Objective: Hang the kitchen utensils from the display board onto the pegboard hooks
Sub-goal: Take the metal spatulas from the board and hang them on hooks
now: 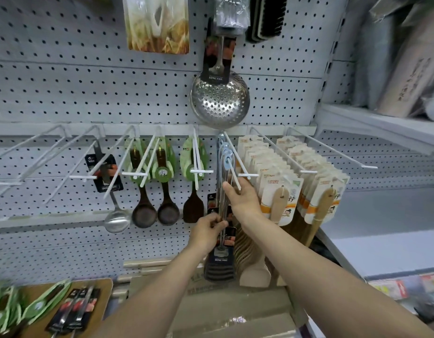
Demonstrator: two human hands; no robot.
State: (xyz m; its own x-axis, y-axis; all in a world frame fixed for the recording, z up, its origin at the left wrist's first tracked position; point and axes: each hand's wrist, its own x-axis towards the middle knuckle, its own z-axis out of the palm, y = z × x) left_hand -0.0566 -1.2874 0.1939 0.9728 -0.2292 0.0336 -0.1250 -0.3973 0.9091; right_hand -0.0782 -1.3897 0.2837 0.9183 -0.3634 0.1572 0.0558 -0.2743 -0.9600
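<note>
While both hands pinch hanging slotted turners point(222, 245), left point(208, 231), right point(242, 201); two wooden ladles point(155, 213)

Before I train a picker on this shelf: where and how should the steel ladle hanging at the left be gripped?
Grip the steel ladle on its bare thin handle just above the bowl, pinching from the front. It hangs vertically, the card covers the upper handle, and the round bowl offers no flat hold.
</note>
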